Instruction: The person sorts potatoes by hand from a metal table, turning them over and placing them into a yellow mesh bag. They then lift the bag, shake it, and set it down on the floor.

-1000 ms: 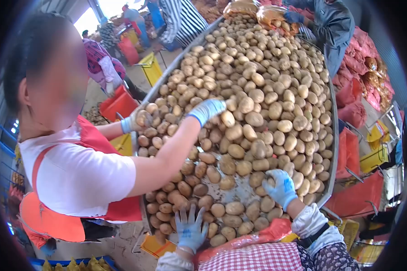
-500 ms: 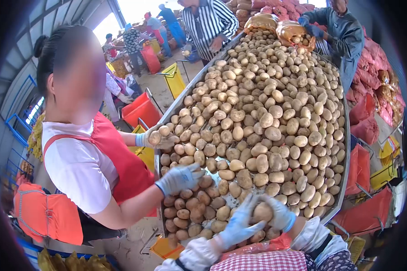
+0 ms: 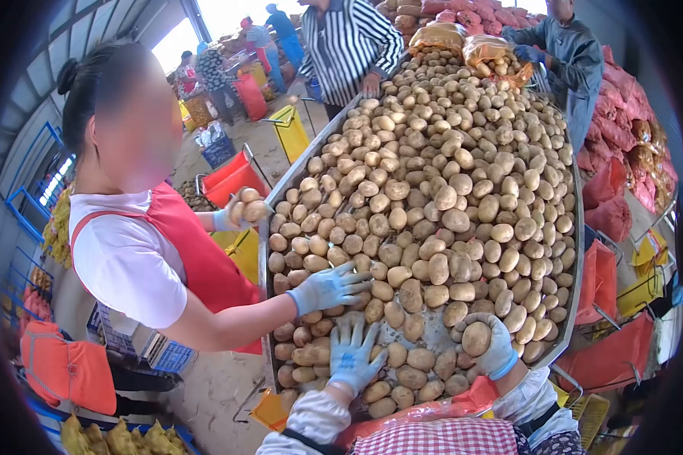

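Observation:
A large heap of potatoes (image 3: 463,205) covers the metal sorting table (image 3: 425,327). My left hand (image 3: 353,356), in a light blue and white glove, lies with fingers spread on potatoes near the table's front left. In my gloved right hand (image 3: 499,350), fingers curl round a potato (image 3: 476,339) at the front right. Between my hands sit several loose potatoes (image 3: 411,377), and a patch of bare metal shows just beyond them. Close to my left hand is a co-worker's gloved hand (image 3: 330,289), resting on the heap.
On the left stands a co-worker in a red apron (image 3: 197,250), holding potatoes in the other hand. A person in a striped shirt (image 3: 349,45) is at the far left edge. Another person (image 3: 573,64) handles a sack (image 3: 489,57) at the far end. Red bags (image 3: 611,360) hang on the right.
My hands have moved apart: the left went left onto the potatoes, the right went right with a potato. The co-worker's near hand moved toward the heap; the other lifted potatoes off the edge.

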Available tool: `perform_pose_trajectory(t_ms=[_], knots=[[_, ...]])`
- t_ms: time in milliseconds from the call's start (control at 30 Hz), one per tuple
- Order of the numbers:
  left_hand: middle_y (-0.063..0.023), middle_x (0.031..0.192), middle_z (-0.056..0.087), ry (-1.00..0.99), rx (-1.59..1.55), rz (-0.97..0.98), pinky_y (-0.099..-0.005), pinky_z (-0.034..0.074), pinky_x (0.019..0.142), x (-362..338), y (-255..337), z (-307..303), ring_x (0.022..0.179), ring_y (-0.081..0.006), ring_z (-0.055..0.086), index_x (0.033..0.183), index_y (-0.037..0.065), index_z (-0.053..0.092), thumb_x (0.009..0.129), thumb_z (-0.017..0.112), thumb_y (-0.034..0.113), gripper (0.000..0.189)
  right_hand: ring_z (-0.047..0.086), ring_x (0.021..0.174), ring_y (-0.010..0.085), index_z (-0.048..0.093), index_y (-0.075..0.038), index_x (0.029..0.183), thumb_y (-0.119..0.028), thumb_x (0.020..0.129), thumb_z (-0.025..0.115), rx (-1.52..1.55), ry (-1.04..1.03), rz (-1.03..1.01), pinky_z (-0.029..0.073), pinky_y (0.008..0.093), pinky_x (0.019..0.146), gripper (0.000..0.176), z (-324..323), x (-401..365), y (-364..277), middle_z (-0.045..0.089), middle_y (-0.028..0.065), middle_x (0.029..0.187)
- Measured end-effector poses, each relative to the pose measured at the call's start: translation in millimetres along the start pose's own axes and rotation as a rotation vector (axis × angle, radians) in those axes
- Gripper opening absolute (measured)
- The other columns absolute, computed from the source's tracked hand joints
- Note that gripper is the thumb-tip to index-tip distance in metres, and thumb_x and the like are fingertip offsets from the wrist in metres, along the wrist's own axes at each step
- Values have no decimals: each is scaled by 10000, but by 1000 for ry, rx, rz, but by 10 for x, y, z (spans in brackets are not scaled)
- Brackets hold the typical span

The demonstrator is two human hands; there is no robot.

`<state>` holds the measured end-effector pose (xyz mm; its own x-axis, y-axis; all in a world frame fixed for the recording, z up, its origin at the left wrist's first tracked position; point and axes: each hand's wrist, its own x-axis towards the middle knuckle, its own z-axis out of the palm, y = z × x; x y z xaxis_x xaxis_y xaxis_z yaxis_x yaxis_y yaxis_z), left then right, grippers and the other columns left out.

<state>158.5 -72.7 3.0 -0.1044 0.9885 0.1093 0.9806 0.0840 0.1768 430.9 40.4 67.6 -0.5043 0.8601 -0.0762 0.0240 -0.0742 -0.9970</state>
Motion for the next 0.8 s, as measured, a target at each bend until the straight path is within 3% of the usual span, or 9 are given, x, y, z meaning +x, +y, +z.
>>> perform_pose_trajectory(t_ms=[100, 233, 300, 433, 533, 633, 667, 767, 800], knots=[[-226, 1477, 293, -5, -99, -68, -558, 130, 1129, -458, -68, 24, 1379, -435, 225, 1398, 122, 435, 821, 583, 486, 698, 627, 1006, 349, 501, -25, 1208, -319, 919, 530, 498, 100, 280, 541, 468, 838, 413, -122, 5, 228, 593, 183, 1167], [-238, 1480, 282, -66, -72, -113, -540, 143, 1133, -902, -192, -73, 1392, -421, 209, 1378, 65, 447, 806, 592, 502, 735, 512, 1190, 377, 429, -24, 1338, -303, 927, 504, 179, -163, 175, 490, 501, 926, 502, 8, -114, 20, 510, 202, 1303], [-221, 1467, 318, -141, -9, -80, -520, 202, 1121, -991, -217, -133, 1373, -383, 272, 1339, 35, 477, 817, 587, 492, 702, 570, 1135, 229, 452, -52, 1307, -206, 911, 598, 945, -131, 446, 486, 407, 952, 449, 57, -207, -47, 565, 132, 1228], [-222, 1341, 472, -288, -270, -328, -493, 386, 979, -812, -94, -300, 1134, -398, 491, 1170, 1, 570, 801, 605, 387, 535, 646, 828, 275, 587, -32, 1103, -449, 941, 470, 785, 130, 465, 535, 362, 650, 462, -32, -265, 300, 657, 139, 998], [-232, 1226, 516, 137, -261, 145, -515, 388, 961, -388, 337, -462, 1111, -421, 482, 1175, 39, 571, 816, 604, 322, 458, 640, 696, 268, 640, -44, 920, -531, 889, 496, 938, 202, 510, 522, 341, 584, 509, -46, -315, 231, 665, 141, 845], [-223, 1399, 391, -8, -115, 259, -486, 244, 1112, -226, 494, -80, 1303, -412, 345, 1371, 57, 427, 813, 622, 335, 653, 648, 718, 252, 618, -27, 972, -559, 860, 509, 949, 64, 449, 533, 321, 608, 555, -68, -414, 189, 660, 139, 853], [-223, 1399, 391, -6, -115, 248, -486, 244, 1112, -236, 434, 50, 1303, -412, 345, 1371, 57, 427, 813, 622, 335, 653, 654, 771, 285, 572, -29, 1062, -429, 889, 518, 371, 133, 88, 553, 373, 626, 440, 21, -501, 42, 652, 155, 932], [-193, 1416, 387, 42, -108, 49, -461, 209, 1131, -404, 212, 157, 1327, -379, 335, 1394, 58, 390, 796, 629, 393, 726, 645, 900, 335, 473, -22, 1207, -253, 927, 535, -89, 90, -278, 573, 450, 708, 369, -120, -513, 4, 604, 180, 1111], [-196, 1419, 381, -12, -83, 11, -458, 223, 1127, -507, 204, 100, 1326, -375, 338, 1405, 59, 368, 800, 623, 397, 739, 638, 931, 331, 476, -21, 1208, -256, 930, 537, 395, 118, 14, 569, 450, 733, 369, -175, -477, -52, 600, 178, 1117]])
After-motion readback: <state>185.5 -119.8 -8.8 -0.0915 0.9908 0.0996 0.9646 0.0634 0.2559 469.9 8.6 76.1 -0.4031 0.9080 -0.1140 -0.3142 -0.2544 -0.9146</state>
